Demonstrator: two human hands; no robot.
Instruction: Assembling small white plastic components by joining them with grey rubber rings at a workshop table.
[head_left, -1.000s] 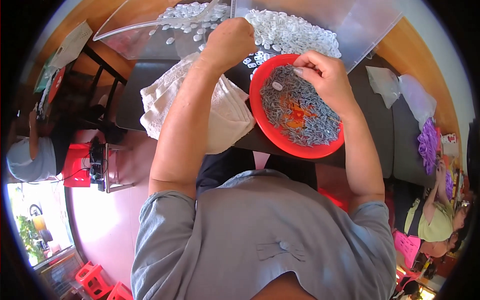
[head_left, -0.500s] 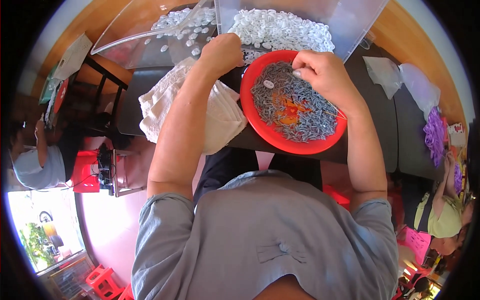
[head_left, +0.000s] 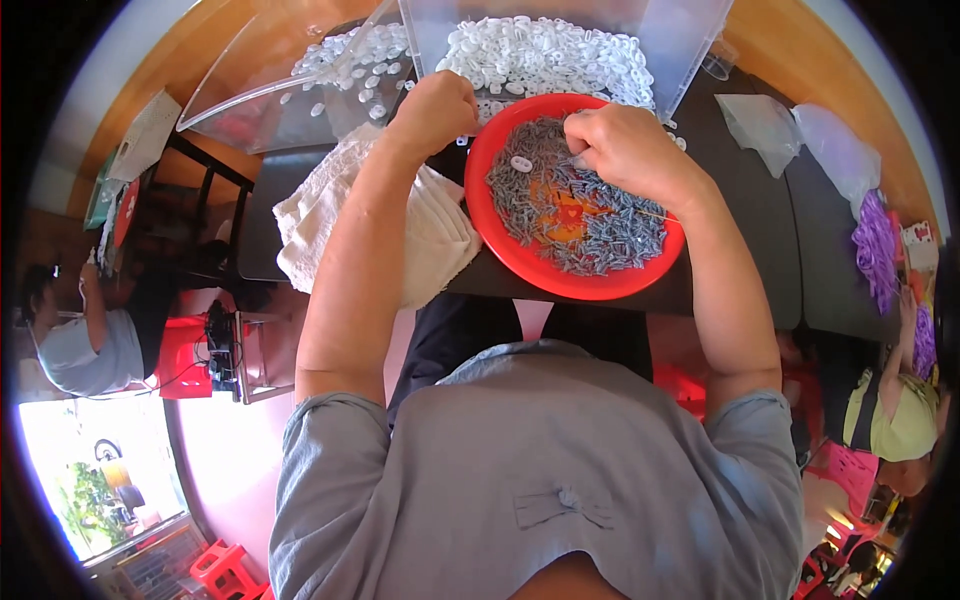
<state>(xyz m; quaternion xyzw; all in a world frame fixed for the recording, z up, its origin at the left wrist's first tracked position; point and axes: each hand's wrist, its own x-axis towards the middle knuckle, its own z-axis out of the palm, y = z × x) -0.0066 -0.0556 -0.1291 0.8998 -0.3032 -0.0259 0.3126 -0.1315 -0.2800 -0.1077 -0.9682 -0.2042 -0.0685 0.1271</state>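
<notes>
My right hand (head_left: 632, 150) is over the far right part of a round red plate (head_left: 480, 215). Its fingers are closed in a pinch, and whatever they hold is hidden. Small grey, slender pieces (head_left: 618, 240) are spread over the plate, around a bare orange patch. One white oval piece with small holes (head_left: 521, 164) lies on them at the left. Just left of the plate's far rim, my left hand (head_left: 437, 112) is curled shut with its fingertips mostly out of sight. White oval pieces lie close by it.
Beyond the plate stands a clear plastic box (head_left: 690, 60) with a heap of white oval pieces (head_left: 545, 60). A cream cloth (head_left: 310, 225) lies under my left forearm. Clear plastic bags (head_left: 760, 130) and purple strands (head_left: 876, 250) are at the right. Other people sit at both sides.
The view has shifted a little. My right hand's fingers have curled in closer over the grey pieces, and its thumb shows less. My left hand stays near the plate's far left rim.
</notes>
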